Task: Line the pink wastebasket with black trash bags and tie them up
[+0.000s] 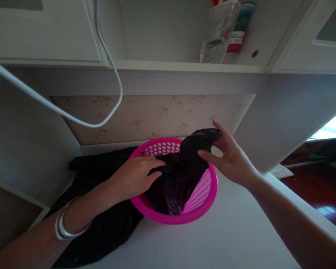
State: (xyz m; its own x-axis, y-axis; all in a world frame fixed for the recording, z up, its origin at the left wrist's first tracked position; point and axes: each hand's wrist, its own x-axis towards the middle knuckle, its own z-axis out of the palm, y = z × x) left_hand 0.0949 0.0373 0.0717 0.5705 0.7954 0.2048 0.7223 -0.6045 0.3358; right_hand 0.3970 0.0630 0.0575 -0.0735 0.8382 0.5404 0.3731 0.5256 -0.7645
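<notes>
A thin black plastic bag (184,172) lies inside a round pink basket (179,219) with perforated sides. My left hand (136,173) reaches over the basket's left rim, its fingers closed on one edge of the bag. On the other side, my right hand (226,157) pinches the bag's raised upper edge between thumb and fingers above the right rim. The bag's opening is partly spread between both hands. A silver bracelet (61,226) circles my left wrist.
Black fabric or plastic (106,228) lies left of the basket on the white surface (226,235). A white cable (120,86) hangs at upper left. Above, an open shelf (162,65) holds a clear plastic container (219,33) and a bottle (240,28). White panels stand on both sides.
</notes>
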